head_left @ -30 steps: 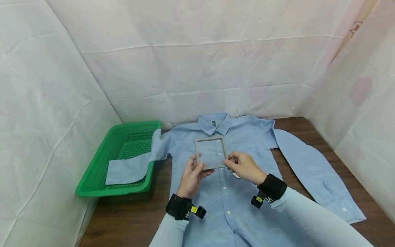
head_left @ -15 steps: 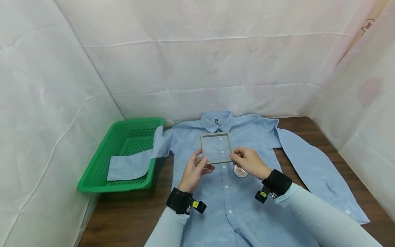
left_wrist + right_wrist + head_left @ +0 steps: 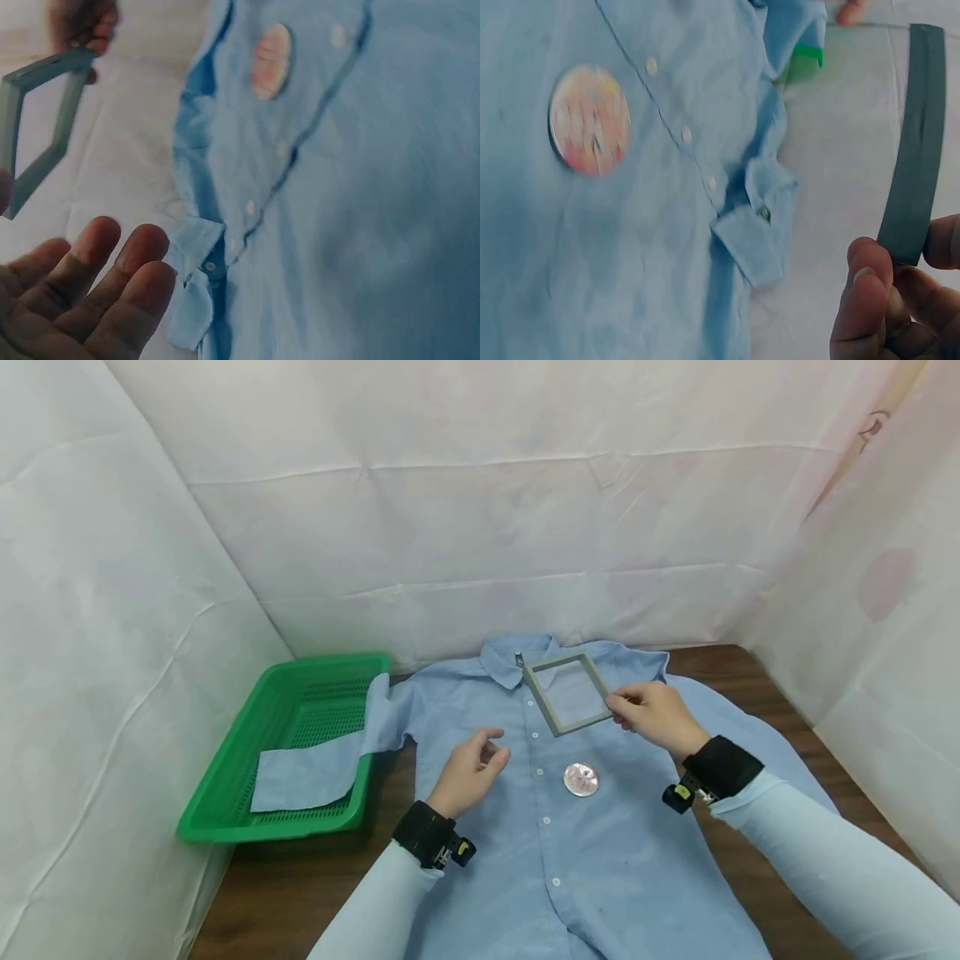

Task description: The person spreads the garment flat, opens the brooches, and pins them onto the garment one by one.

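Note:
My right hand (image 3: 660,718) pinches the lower right corner of a grey rectangular frame (image 3: 540,702) above the shirt's chest, and the shirt shows through its middle. In the right wrist view the frame (image 3: 919,142) is seen edge-on between thumb and fingers. My left hand (image 3: 463,777) hovers over the shirt front with loosely bent fingers, holding nothing. Beneath both hands lies a light blue button-up shirt (image 3: 487,860), spread out with its collar at the back. A round, shiny, pinkish badge (image 3: 581,780) lies on it, right of the button line.
To the left stands a green perforated basket (image 3: 300,828); the shirt's left-side sleeve (image 3: 307,774) drapes over its rim into it. Dark wooden table (image 3: 300,893) shows around the shirt. White sheeting (image 3: 465,527) encloses the back and both sides.
The left hand has let go of the frame. The right hand has carried it to the right and slightly up, tilting it. The badge, partly hidden before, now shows whole.

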The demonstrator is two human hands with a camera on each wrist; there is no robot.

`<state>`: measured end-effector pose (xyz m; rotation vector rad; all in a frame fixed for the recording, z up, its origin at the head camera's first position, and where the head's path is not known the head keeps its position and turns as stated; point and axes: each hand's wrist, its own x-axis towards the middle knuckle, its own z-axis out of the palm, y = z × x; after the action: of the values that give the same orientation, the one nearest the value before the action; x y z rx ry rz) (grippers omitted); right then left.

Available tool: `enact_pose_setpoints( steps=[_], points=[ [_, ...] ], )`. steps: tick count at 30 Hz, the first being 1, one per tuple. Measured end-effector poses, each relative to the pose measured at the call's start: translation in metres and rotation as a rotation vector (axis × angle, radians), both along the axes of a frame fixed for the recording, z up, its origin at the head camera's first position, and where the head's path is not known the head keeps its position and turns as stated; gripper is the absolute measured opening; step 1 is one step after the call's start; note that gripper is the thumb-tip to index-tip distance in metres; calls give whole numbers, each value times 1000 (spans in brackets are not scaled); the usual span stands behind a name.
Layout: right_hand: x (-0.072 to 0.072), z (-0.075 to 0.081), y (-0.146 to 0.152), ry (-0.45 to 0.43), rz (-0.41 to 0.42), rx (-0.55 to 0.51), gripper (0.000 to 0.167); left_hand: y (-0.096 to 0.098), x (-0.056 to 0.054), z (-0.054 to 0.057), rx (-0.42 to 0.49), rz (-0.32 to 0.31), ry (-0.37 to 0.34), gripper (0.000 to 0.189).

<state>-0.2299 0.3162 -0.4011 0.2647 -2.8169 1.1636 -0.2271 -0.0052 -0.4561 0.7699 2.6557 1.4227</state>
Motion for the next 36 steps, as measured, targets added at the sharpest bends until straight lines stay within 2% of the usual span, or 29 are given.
enact_pose_setpoints(
  steps=[3, 7, 13, 19, 23, 28, 36],
  points=[
    [-2, 7, 9, 19, -36, 43, 32, 2, -3, -5, -167, -30, 31, 41],
    [-6, 18, 22, 2, -93, 81, 31, 10, -7, -14, -358, -62, 97, 44],
    [-17, 29, 49, -29, -182, 126, 31, 25, -11, -27, -595, -123, 184, 71],
    [-30, 33, 81, -7, -253, 189, 39, 41, -16, -31, -787, -171, 199, 97],
    [-36, 34, 101, 35, -274, 255, 42, 48, -18, -33, -813, -193, 191, 107],
    [-49, 35, 119, 85, -291, 317, 36, 50, -22, -46, -834, -192, 182, 116],
    [-63, 25, 142, 26, -334, 315, 37, 41, -16, -61, -876, -175, 136, 119]
  ],
)
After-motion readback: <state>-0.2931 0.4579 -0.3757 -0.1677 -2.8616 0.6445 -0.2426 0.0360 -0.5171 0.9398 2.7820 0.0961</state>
